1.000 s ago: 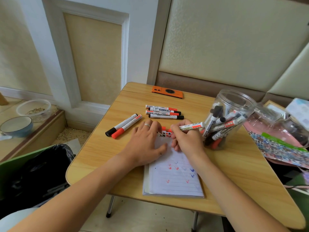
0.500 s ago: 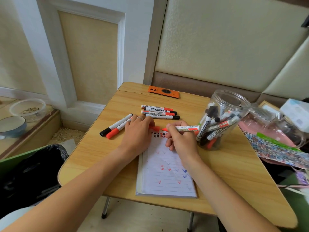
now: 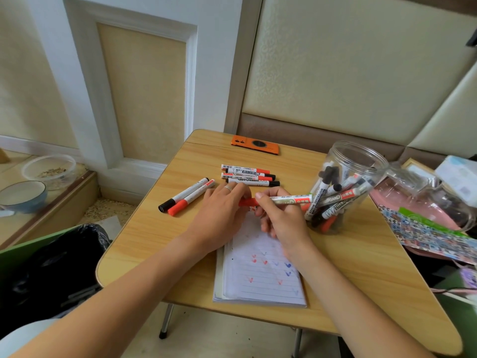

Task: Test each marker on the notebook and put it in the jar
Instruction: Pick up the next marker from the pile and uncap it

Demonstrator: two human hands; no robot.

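A lined notebook (image 3: 260, 280) with red and blue test ticks lies on the wooden table (image 3: 154, 241). My right hand (image 3: 284, 220) grips a white marker (image 3: 291, 199) held level above the notebook's top edge. My left hand (image 3: 222, 215) pinches its red cap (image 3: 247, 202) at the marker's left end; I cannot tell whether the cap is pushed fully on. A clear plastic jar (image 3: 361, 161) stands right of my right hand with several markers inside. Several loose markers (image 3: 247, 175) lie in a stack behind my hands, and two more markers (image 3: 187, 196) lie to the left.
An orange phone (image 3: 255, 144) lies at the table's far edge. A pink clear container (image 3: 426, 202) and a patterned sheet (image 3: 426, 233) crowd the right side. A bin with a black bag (image 3: 51, 267) stands left of the table. Bowls (image 3: 23, 195) sit on the floor at far left.
My right hand lifted the marker off the page and turned it level. My left hand brought the red cap up against the marker's tip.
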